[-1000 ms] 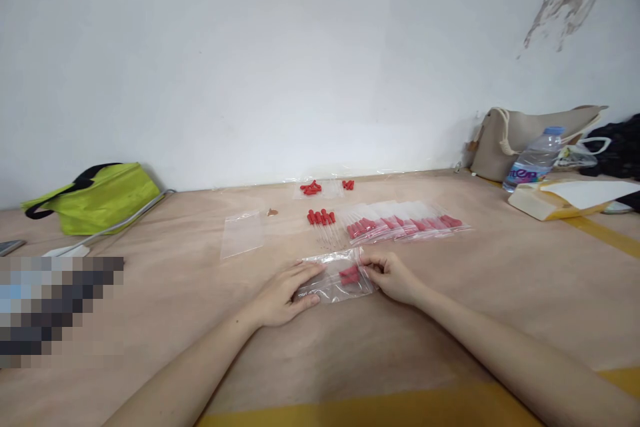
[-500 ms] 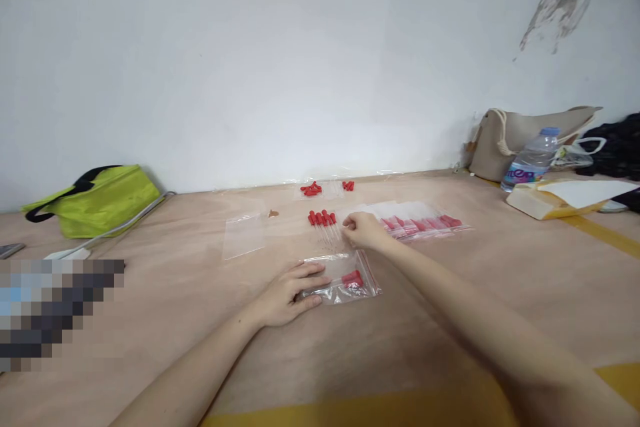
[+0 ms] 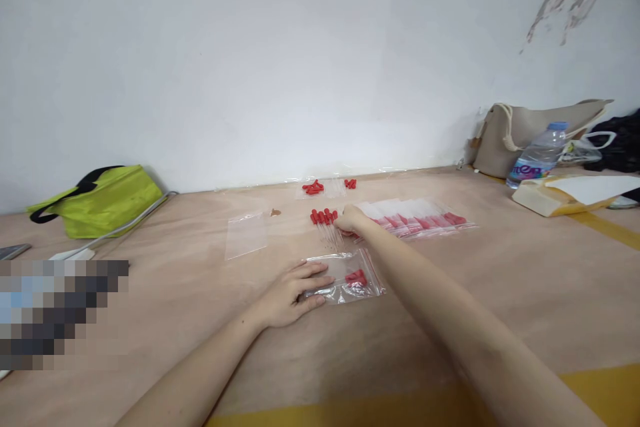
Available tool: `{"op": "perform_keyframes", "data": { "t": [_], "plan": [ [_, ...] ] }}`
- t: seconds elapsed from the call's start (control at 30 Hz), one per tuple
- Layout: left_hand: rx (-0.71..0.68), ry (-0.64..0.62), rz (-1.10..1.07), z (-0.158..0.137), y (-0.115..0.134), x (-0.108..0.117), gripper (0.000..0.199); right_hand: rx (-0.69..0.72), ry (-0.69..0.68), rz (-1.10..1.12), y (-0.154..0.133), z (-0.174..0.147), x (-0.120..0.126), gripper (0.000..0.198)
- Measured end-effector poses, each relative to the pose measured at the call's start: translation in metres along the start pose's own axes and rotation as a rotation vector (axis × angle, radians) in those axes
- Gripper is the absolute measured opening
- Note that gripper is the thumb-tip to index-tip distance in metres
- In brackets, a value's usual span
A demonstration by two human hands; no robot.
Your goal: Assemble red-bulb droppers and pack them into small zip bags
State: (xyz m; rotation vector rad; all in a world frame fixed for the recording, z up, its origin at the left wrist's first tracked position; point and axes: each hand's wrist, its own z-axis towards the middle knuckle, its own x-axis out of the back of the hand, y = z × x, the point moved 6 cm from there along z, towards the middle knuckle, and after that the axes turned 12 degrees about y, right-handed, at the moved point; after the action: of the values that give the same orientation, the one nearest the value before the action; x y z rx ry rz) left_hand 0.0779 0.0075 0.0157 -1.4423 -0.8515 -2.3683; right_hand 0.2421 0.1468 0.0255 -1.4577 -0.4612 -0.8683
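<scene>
My left hand [image 3: 295, 290] lies flat with fingers spread over the left part of a clear zip bag [image 3: 367, 283]. Inside that bag are droppers with red rubber bulbs [image 3: 356, 277]; their tubes run towards my fingers. My right hand [image 3: 353, 221] is at the right side of a small row of loose droppers [image 3: 323, 217], bulbs pointing away from me. Its fingers are curled together against the rightmost bulbs, and whatever is between the fingertips is hidden. Right of this hand lies an overlapping row of filled zip bags [image 3: 420, 220] with red bulbs inside.
Loose red bulbs [image 3: 313, 187] lie on plastic near the wall. A flat clear bag [image 3: 247, 235] is at left. Farther out are a lime-green pouch [image 3: 100, 200], a water bottle [image 3: 537, 157], a beige bag [image 3: 500, 140] and a yellow-edged envelope [image 3: 550, 197].
My right hand has moved slightly left against the loose droppers, its fingers more curled. My left hand stays on the bag. The whole view has shifted slightly.
</scene>
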Motion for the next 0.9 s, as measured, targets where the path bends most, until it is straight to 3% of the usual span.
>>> {"op": "perform_keyframes", "data": {
  "t": [0.2,0.27,0.43,0.7,0.9],
  "plan": [
    [0.004,0.006,-0.001,0.0,-0.002,-0.001,0.038,0.01,0.032,0.28,0.033,-0.044,0.043,0.062],
    [0.011,0.002,-0.001,0.001,-0.002,-0.001,0.038,0.062,0.089,0.602,0.048,-0.063,0.057,0.073],
    [0.015,0.006,-0.014,0.002,-0.001,0.0,0.037,0.029,0.276,0.892,0.086,-0.089,0.067,0.073],
    [0.013,-0.006,-0.011,0.002,-0.002,-0.002,0.037,-0.077,0.103,1.069,0.085,-0.096,0.04,0.049],
    [0.017,0.012,-0.008,0.001,-0.002,-0.001,0.04,-0.088,0.071,1.026,0.083,-0.102,0.04,0.046]
  ]
}}
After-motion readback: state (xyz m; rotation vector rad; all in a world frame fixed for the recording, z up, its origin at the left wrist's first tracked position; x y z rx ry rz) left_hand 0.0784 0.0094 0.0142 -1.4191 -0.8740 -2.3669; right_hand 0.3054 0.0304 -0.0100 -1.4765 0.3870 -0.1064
